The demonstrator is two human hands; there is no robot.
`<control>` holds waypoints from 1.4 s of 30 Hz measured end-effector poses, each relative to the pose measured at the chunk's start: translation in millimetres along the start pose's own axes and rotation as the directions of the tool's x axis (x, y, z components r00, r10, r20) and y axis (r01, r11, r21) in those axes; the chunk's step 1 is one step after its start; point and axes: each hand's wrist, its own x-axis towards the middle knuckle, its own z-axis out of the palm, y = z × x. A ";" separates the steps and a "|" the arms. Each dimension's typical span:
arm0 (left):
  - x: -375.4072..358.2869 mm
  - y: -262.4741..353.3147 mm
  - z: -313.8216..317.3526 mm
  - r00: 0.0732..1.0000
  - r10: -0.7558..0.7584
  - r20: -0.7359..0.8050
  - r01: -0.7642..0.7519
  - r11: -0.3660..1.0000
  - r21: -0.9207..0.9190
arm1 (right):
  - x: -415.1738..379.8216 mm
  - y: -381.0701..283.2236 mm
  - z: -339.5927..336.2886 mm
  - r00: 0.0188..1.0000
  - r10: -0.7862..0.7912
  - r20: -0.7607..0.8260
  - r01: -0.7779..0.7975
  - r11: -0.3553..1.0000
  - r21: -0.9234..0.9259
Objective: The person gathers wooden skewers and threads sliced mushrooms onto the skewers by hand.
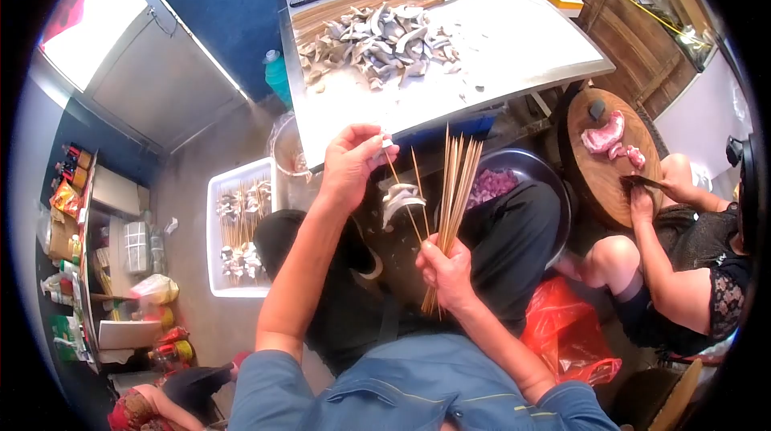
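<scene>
My right hand is closed around a bundle of bamboo skewers that point upward. Two skewers lean left from that fist and pass through some curved grey-white food slices. At the tip of the leftmost one, my left hand pinches another grey-white slice; the fingers partly hide it. Beyond my hands, a large pile of similar slices lies on the white-topped table. More skewers lie behind the pile.
Left of my knees, a white tray holds loaded skewers. A dark basin with chopped pink food sits by my right knee, near a red plastic bag. At right, another person cuts meat on a round board.
</scene>
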 end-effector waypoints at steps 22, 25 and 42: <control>-40.6 -31.4 9.5 0.998 -0.056 0.037 0.044 0.961 0.272 | 1.1 9.7 -9.6 0.998 -0.014 -0.062 0.015 1.000 0.027; -24.8 -18.0 14.5 0.994 -0.084 0.069 0.046 0.903 0.427 | 5.1 6.2 -13.8 0.997 -0.026 -0.068 0.027 1.000 0.006; 147.0 2.0 31.4 0.912 0.368 0.182 -0.337 0.417 0.844 | 11.7 1.6 -31.1 0.991 -0.010 -0.137 0.027 0.992 0.126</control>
